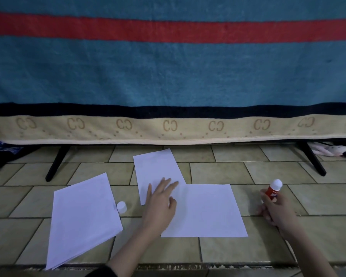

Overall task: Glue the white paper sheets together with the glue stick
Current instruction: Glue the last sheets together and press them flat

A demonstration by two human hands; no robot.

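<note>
- Repeated "CC" marks along the beige border of the blanket (168,76); label on the glue stick (273,190) too blurred to read.
- Three lots of paper on the tiled floor (268,168): a stack (84,218) left of the wide sheet (208,210), a small sheet (158,168) overlapping its far left corner.
- One white cap (121,206) just beside the stack.
- Left hand (160,204), fingers straight, pressing where small and wide sheets meet.
- Right hand (276,210), grip curled round the glue stick, right of the wide sheet.

A tiled floor (218,156) is seen, on which two overlapping white sheets (206,210), a paper stack (84,214) and a white cap (121,206) are laid.
</note>
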